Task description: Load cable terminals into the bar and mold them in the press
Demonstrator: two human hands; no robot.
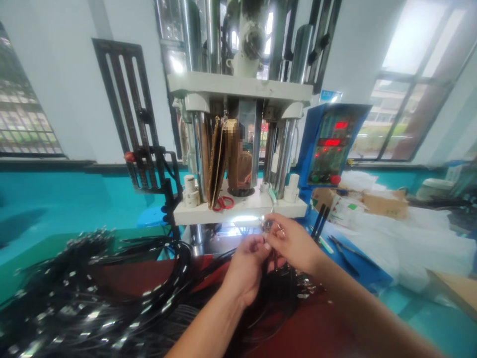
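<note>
My left hand (248, 266) is closed in a pinch, its fingertips meeting those of my right hand just in front of the press. A thin black cable (219, 258) runs from the bundle on the left into my left fingers. My right hand (292, 241) is also closed, with small shiny metal pieces showing between its fingers; their exact shape is blurred. Both hands are over the red work surface (305, 328). A large bundle of black cables (122, 308) with pale tips or tags spreads across the left, and more dark cables lie beneath my hands.
A white press with steel columns (242, 214) stands ahead, a lit lamp (244, 219) under its front edge. Red-handled scissors (223, 203) and cardboard (216, 164) are on it. A blue control box (331, 144), dark tools (346, 256) and white plastic bags (406, 243) are at right.
</note>
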